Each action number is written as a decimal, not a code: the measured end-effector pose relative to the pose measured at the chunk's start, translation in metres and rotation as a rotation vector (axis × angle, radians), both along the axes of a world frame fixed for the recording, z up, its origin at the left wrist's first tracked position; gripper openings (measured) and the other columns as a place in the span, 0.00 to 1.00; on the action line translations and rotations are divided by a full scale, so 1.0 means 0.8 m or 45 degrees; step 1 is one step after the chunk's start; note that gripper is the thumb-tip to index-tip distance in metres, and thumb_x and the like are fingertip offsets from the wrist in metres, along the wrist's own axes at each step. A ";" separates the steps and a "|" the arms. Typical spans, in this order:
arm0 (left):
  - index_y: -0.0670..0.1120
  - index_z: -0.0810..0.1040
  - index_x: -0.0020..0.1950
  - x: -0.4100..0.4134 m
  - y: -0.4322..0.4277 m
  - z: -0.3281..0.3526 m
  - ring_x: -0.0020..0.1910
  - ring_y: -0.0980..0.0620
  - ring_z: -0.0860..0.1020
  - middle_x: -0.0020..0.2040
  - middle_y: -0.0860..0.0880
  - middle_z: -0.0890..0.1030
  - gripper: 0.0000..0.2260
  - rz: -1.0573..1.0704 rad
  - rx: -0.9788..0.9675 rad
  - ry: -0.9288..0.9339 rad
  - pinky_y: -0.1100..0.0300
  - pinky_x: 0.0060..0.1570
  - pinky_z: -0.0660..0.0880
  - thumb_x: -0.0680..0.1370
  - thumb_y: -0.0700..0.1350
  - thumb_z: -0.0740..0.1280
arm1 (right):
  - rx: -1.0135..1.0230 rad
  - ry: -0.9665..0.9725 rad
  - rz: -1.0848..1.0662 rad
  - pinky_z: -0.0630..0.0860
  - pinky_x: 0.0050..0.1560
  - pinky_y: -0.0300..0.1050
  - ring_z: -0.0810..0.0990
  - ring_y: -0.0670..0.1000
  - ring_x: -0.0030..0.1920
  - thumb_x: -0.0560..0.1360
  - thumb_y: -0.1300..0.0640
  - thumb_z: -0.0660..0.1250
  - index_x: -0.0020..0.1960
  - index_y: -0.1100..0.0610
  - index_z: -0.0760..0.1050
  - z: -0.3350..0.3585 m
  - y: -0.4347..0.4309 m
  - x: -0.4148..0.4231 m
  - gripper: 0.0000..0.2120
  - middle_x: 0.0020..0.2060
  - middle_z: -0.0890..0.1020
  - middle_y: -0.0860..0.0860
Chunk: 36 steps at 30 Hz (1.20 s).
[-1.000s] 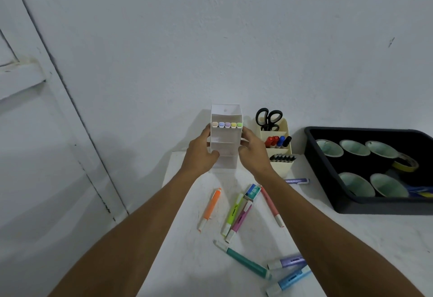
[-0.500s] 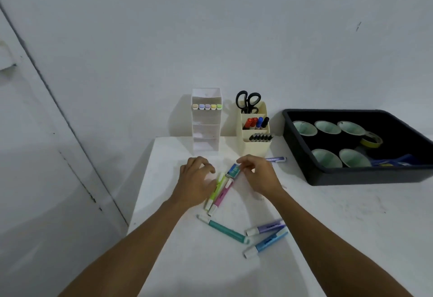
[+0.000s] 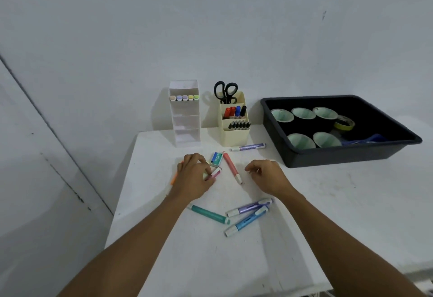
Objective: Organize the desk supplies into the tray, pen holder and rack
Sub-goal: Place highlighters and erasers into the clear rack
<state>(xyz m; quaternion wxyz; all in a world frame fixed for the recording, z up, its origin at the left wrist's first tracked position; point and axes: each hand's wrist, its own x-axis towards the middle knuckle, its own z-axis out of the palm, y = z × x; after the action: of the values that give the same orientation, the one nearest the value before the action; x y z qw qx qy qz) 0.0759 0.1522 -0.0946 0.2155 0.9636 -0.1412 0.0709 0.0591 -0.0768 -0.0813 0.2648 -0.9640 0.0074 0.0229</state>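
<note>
Left hand (image 3: 194, 178) seems to pinch the pink highlighter (image 3: 216, 173); right hand (image 3: 268, 177) is loosely curled, holding nothing.

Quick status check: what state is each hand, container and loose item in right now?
left hand: fingers curled on the pink highlighter
right hand: loosely curled, holding nothing
rack: upright, five markers in top tier
pen holder: upright, scissors inside
tray: holds cups, tape
salmon highlighter: lying loose
teal highlighter: lying loose
</note>
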 end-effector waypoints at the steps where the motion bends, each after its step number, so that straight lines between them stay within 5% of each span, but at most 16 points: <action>1: 0.50 0.81 0.56 0.000 -0.001 0.000 0.63 0.52 0.65 0.63 0.53 0.72 0.13 0.006 0.013 0.006 0.58 0.60 0.63 0.75 0.55 0.70 | -0.010 0.010 0.018 0.75 0.62 0.42 0.78 0.51 0.56 0.79 0.59 0.63 0.58 0.51 0.81 0.001 -0.002 -0.002 0.11 0.60 0.80 0.49; 7: 0.51 0.81 0.58 -0.003 -0.002 0.000 0.64 0.51 0.65 0.65 0.52 0.72 0.13 0.004 0.035 0.012 0.57 0.61 0.63 0.75 0.52 0.70 | -0.096 0.105 0.111 0.74 0.60 0.41 0.77 0.48 0.52 0.77 0.50 0.67 0.58 0.51 0.81 0.005 0.002 -0.012 0.12 0.57 0.81 0.47; 12: 0.50 0.81 0.59 -0.004 0.006 -0.001 0.63 0.51 0.65 0.63 0.53 0.72 0.14 0.043 0.042 0.036 0.58 0.58 0.63 0.75 0.53 0.71 | -0.137 0.039 -0.020 0.74 0.49 0.40 0.77 0.46 0.45 0.73 0.37 0.66 0.59 0.50 0.78 -0.004 0.024 -0.011 0.21 0.50 0.81 0.46; 16: 0.50 0.83 0.57 -0.007 0.008 -0.002 0.62 0.52 0.65 0.62 0.53 0.73 0.12 0.031 0.067 0.051 0.59 0.59 0.63 0.75 0.51 0.71 | -0.210 -0.001 -0.086 0.75 0.45 0.39 0.78 0.47 0.41 0.76 0.41 0.65 0.54 0.52 0.80 -0.005 0.043 -0.006 0.16 0.44 0.82 0.47; 22: 0.48 0.79 0.50 -0.008 0.005 0.016 0.48 0.53 0.78 0.48 0.50 0.81 0.05 0.135 -0.513 0.146 0.65 0.45 0.74 0.76 0.42 0.70 | 0.355 -0.198 -0.309 0.78 0.52 0.42 0.79 0.48 0.45 0.76 0.52 0.69 0.52 0.54 0.80 0.010 0.033 0.005 0.08 0.46 0.82 0.48; 26: 0.47 0.74 0.53 -0.003 0.009 0.036 0.45 0.51 0.80 0.47 0.49 0.78 0.05 0.177 -0.807 0.352 0.61 0.41 0.78 0.79 0.39 0.65 | 0.945 -0.256 -0.414 0.80 0.40 0.38 0.83 0.49 0.42 0.76 0.60 0.69 0.50 0.55 0.79 0.034 0.032 0.007 0.04 0.44 0.83 0.51; 28: 0.47 0.73 0.53 0.001 0.011 0.039 0.39 0.51 0.78 0.44 0.48 0.77 0.05 0.201 -0.918 0.491 0.59 0.39 0.76 0.81 0.39 0.61 | 1.008 -0.225 -0.405 0.81 0.42 0.39 0.84 0.49 0.41 0.75 0.61 0.71 0.48 0.56 0.79 0.040 0.033 0.009 0.03 0.43 0.83 0.52; 32: 0.45 0.74 0.51 0.005 0.015 0.037 0.34 0.51 0.70 0.38 0.44 0.74 0.06 0.245 -1.026 0.622 0.57 0.37 0.70 0.81 0.39 0.58 | 0.571 -0.041 -0.245 0.81 0.45 0.42 0.83 0.50 0.41 0.72 0.59 0.74 0.42 0.56 0.80 0.027 0.039 0.009 0.03 0.40 0.83 0.51; 36: 0.41 0.75 0.55 0.007 0.022 0.036 0.36 0.51 0.73 0.43 0.44 0.79 0.09 0.270 -1.151 0.651 0.59 0.38 0.73 0.83 0.40 0.56 | 0.055 0.090 -0.040 0.76 0.48 0.41 0.77 0.48 0.43 0.74 0.56 0.72 0.48 0.52 0.76 0.013 0.048 0.011 0.06 0.46 0.80 0.51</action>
<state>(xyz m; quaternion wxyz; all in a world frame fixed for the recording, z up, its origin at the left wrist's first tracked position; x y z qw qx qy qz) 0.0812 0.1696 -0.0657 0.6288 0.7699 0.0588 -0.0912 0.0677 -0.0384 -0.0710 0.2853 -0.9564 0.0316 0.0529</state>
